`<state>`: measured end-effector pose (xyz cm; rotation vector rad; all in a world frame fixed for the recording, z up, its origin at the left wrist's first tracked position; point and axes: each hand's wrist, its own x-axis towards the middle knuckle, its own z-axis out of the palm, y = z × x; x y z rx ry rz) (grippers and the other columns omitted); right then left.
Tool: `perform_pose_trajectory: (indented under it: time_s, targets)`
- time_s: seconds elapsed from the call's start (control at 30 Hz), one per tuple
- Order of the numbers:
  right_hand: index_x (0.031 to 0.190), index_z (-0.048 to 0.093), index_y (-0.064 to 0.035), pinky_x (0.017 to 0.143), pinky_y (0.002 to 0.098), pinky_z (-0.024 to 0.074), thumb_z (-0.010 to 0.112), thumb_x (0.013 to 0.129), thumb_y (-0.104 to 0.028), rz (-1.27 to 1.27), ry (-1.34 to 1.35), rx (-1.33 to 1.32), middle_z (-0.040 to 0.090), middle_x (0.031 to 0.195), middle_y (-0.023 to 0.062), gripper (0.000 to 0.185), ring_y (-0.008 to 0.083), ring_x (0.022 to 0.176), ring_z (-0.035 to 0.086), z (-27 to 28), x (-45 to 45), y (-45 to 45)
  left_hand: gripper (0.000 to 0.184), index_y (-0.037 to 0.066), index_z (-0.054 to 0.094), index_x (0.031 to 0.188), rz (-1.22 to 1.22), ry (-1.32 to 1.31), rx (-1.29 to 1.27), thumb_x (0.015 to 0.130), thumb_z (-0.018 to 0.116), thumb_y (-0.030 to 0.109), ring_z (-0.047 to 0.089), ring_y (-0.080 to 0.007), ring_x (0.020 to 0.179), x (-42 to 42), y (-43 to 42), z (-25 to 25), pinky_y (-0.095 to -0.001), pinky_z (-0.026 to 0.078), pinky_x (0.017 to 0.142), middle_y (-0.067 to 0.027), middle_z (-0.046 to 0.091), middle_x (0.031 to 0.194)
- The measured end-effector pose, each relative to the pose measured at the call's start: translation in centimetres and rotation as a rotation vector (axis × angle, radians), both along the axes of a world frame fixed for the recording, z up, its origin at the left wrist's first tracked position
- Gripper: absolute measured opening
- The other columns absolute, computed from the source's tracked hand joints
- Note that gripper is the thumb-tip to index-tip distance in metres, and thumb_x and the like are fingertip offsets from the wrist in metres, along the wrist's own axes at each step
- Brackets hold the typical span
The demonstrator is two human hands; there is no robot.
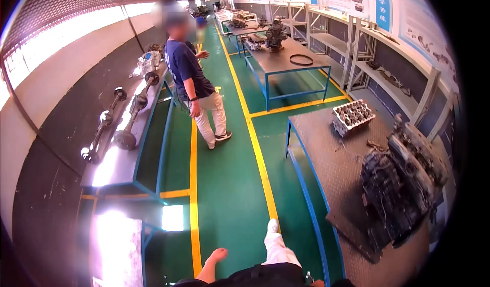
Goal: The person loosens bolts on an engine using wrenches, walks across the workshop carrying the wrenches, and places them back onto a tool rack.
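Engine [400, 180], 1, and cylinder head [353, 117], 1, on 1 bench [319, 144]

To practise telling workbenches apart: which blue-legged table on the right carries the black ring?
The second table, beyond the near table: the ring lies towards its near end; no other table shows one.

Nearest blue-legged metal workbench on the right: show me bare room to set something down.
The blue-legged, textured metal workbench is mostly bare on its left side, bordered by the silver rectangular cylinder head and the bulky black engine. Nearer the camera it is crowded by the engine and a flat dark plate.
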<state>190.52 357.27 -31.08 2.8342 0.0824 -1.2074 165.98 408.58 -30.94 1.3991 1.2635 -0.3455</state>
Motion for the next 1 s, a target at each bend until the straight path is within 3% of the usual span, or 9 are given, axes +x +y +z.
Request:
perform_pose_trajectory:
  time_s: [0.23,0.3,0.43,0.57,0.63,0.8,0.9,0.97,1.0]
  targets:
    - [0.084,0.064,0.0019,0.074,0.0398,0.0488,0.064,0.061,-0.031,-0.104,0.003,0.167,0.061,0.088,0.0238,0.040,0.0341,0.086,0.060,-3.7,11.3,17.5,0.023,0.006,0.059,0.080,-0.150,0.063,0.166,0.078,0.050,0.027,0.055,-0.0151,0.060,10.6,12.1,-3.5,-0.0324,0.048,0.054,-0.0041,0.059,0.071]
    - [0.084,0.064,0.0019,0.075,0.0401,0.0487,0.064,0.062,-0.031,-0.088,-0.039,0.274,0.061,0.088,0.0241,0.040,0.0342,0.087,0.060,-6.1,16.6,24.8,0.021,0.007,0.059,0.079,-0.146,0.175,-0.030,0.077,0.049,0.025,0.055,-0.0162,0.062,10.8,15.3,-3.8,-0.0330,0.049,0.056,-0.0048,0.057,0.070]
    - [0.082,0.061,0.0045,0.074,0.0413,0.0481,0.063,0.062,-0.026,-0.042,-0.109,0.416,0.060,0.085,0.0250,0.037,0.0376,0.084,0.059,0.9,27.8,44.3,0.027,0.002,0.061,0.082,-0.422,-0.139,0.551,0.076,0.046,0.023,0.061,-0.0245,0.060,13.3,23.1,-5.7,-0.0351,0.049,0.057,-0.0137,0.062,0.071]
    - [0.079,0.063,0.0019,0.072,0.0419,0.0476,0.061,0.066,-0.026,0.014,-0.194,0.550,0.062,0.079,0.0223,0.030,0.0351,0.080,0.060,5.9,37.6,60.1,0.031,0.002,0.062,0.088,0.307,0.118,0.283,0.075,0.050,0.027,0.061,-0.0248,0.057,19.3,27.8,-2.9,-0.0346,0.049,0.057,-0.0136,0.063,0.071]
    - [0.079,0.063,0.0019,0.071,0.0420,0.0475,0.061,0.067,-0.025,0.031,-0.218,0.592,0.062,0.079,0.0223,0.030,0.0349,0.080,0.061,8.4,41.5,66.2,0.029,0.002,0.062,0.085,0.369,0.095,0.273,0.075,0.050,0.026,0.061,-0.0255,0.056,21.3,30.1,-2.9,-0.0353,0.049,0.057,-0.0142,0.062,0.070]
    - [0.081,0.062,0.0031,0.073,0.0406,0.0483,0.064,0.065,-0.026,0.054,-0.197,0.537,0.061,0.081,0.0233,0.033,0.0345,0.082,0.061,7.8,46.9,74.7,0.029,0.001,0.059,0.091,-0.844,0.094,0.826,0.074,0.050,0.022,0.062,-0.0291,0.061,21.9,38.4,-8.5,-0.0384,0.049,0.060,-0.0158,0.062,0.078]
    - [0.084,0.064,0.0014,0.074,0.0406,0.0485,0.065,0.066,-0.029,0.047,-0.223,0.316,0.062,0.086,0.0220,0.035,0.0343,0.083,0.061,6.2,48.3,75.2,0.033,-0.001,0.057,0.096,-0.884,0.118,0.782,0.076,0.047,0.023,0.062,-0.0307,0.066,24.6,43.8,-6.3,-0.0394,0.049,0.063,-0.0176,0.062,0.084]
    - [0.088,0.060,0.0068,0.079,0.0389,0.0477,0.068,0.058,-0.030,-0.021,-0.161,0.257,0.060,0.091,0.0252,0.048,0.0355,0.088,0.059,4.1,49.3,74.6,0.037,-0.003,0.057,0.096,0.177,0.346,0.053,0.077,0.043,0.027,0.062,-0.0317,0.069,29.9,49.4,-8.7,-0.0394,0.049,0.066,-0.0188,0.061,0.090]
    - [0.088,0.060,0.0068,0.078,0.0390,0.0482,0.068,0.058,-0.029,-0.021,-0.130,0.232,0.061,0.090,0.0243,0.048,0.0350,0.088,0.059,1.3,49.7,73.3,0.034,-0.001,0.057,0.093,0.196,0.332,0.066,0.079,0.044,0.026,0.061,-0.0304,0.072,31.7,51.4,-7.1,-0.0389,0.049,0.064,-0.0183,0.060,0.090]
